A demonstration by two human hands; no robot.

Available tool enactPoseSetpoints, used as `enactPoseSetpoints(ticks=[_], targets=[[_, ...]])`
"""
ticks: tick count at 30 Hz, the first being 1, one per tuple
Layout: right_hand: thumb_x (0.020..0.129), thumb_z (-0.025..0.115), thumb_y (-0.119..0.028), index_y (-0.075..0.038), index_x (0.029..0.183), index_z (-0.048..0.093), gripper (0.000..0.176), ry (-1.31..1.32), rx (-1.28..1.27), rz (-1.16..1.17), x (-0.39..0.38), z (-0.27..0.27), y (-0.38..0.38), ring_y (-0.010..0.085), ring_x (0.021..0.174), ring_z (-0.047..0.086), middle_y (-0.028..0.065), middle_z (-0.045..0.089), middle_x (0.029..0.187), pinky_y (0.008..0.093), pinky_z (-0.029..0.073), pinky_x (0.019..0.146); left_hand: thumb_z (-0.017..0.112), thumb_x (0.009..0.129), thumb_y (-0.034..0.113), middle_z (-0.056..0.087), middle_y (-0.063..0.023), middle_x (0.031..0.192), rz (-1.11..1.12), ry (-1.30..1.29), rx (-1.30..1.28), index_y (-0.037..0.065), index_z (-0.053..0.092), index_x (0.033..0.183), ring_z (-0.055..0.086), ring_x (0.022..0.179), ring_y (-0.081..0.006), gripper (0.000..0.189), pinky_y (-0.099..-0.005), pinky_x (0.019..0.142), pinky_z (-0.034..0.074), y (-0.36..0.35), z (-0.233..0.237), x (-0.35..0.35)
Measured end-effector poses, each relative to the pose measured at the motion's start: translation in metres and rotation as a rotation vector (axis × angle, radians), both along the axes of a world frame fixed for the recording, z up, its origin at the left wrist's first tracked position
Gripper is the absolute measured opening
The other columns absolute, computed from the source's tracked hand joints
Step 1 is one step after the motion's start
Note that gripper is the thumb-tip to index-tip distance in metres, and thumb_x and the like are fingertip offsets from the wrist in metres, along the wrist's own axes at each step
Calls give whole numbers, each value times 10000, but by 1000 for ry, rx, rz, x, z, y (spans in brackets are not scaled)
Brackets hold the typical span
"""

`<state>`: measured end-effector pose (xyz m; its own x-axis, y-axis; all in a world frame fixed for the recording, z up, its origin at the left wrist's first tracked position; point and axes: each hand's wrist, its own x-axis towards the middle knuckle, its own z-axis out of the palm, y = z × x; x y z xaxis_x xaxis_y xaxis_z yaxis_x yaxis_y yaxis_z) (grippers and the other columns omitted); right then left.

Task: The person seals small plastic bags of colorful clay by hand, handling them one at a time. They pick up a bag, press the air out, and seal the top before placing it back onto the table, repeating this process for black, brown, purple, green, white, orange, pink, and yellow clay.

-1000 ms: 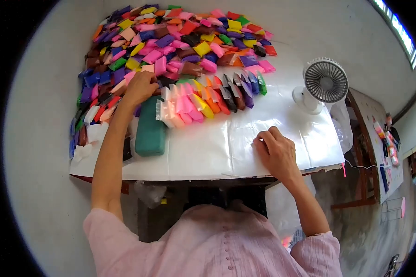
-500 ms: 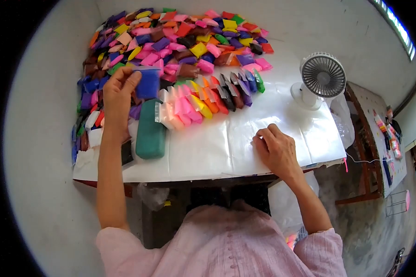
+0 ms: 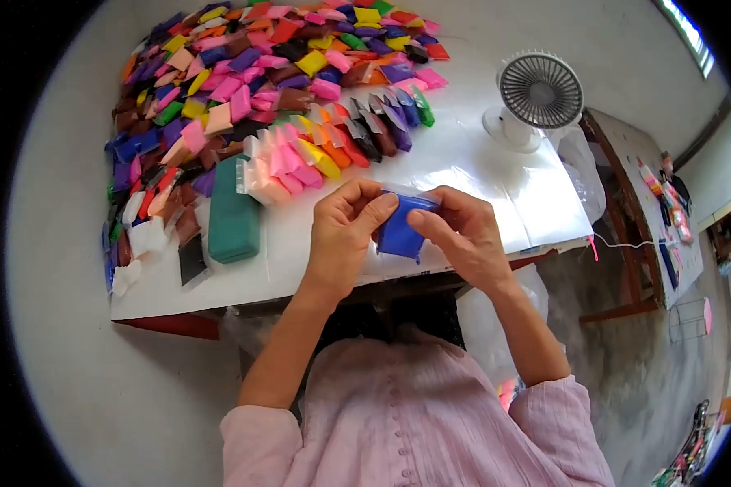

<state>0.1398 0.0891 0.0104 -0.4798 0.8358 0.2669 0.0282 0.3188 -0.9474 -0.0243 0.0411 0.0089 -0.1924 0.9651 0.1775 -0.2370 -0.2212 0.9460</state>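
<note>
Blue packet (image 3: 400, 234) is hanging over the white table's (image 3: 495, 187) near edge. I am watching the left hand (image 3: 343, 235) and right hand (image 3: 465, 237) pinching its top corners, seemingly to keep its opening upward, near the overlapping row of coloured packets (image 3: 333, 146).

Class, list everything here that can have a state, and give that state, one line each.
Small blue packet in clear plastic, pinched between both hands.
Left hand, closed on it.
Right hand, closed on it.
White desk fan, upright; spinning unclear.
Dark green oblong case, lying flat.
</note>
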Motion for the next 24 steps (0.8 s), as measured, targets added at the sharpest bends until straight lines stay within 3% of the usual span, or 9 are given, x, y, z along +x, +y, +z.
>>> enactPoseSetpoints(ticks=[4, 7, 10, 17, 24], targets=[[862, 681, -205, 23, 839, 634, 234, 102, -20, -87, -1, -7, 0, 41, 588, 448, -24, 546, 644, 210, 377, 518, 624, 917, 165, 617, 14, 847, -134, -67, -60, 26, 624, 1008, 532, 717, -38, 166, -197, 630, 426, 4, -2, 1], [857, 683, -201, 27, 829, 632, 235, 116, 12, -151, 1, -15, 3, 44, 595, 455, -16, 548, 645, 217, 385, 525, 636, 911, 200, 615, 12, 817, -236, 79, -157, 18, 621, 1031, 530, 709, -37, 219, -189, 621, 414, -1, -1, -2], [850, 686, -196, 29, 822, 631, 233, 107, 33, -157, 4, -17, 6, 49, 604, 465, -10, 557, 648, 220, 394, 535, 649, 900, 208, 620, 6, 797, -257, 235, -85, 11, 620, 1037, 524, 687, -37, 241, -183, 603, 399, -4, -7, 2], [820, 687, -165, 24, 791, 628, 200, 55, 4, -60, 3, -9, 14, 56, 623, 489, 6, 581, 661, 222, 409, 556, 634, 876, 73, 617, -7, 813, -271, 232, -94, -31, 618, 940, 540, 750, -55, 123, -221, 681, 459, -2, -13, 4], [821, 686, -173, 25, 792, 630, 207, 16, 158, -90, -2, -8, 12, 70, 610, 495, 26, 577, 654, 230, 417, 549, 625, 874, 67, 602, 4, 788, -266, 225, -115, -30, 616, 904, 513, 721, -46, 102, -214, 652, 440, -3, -14, 3]])
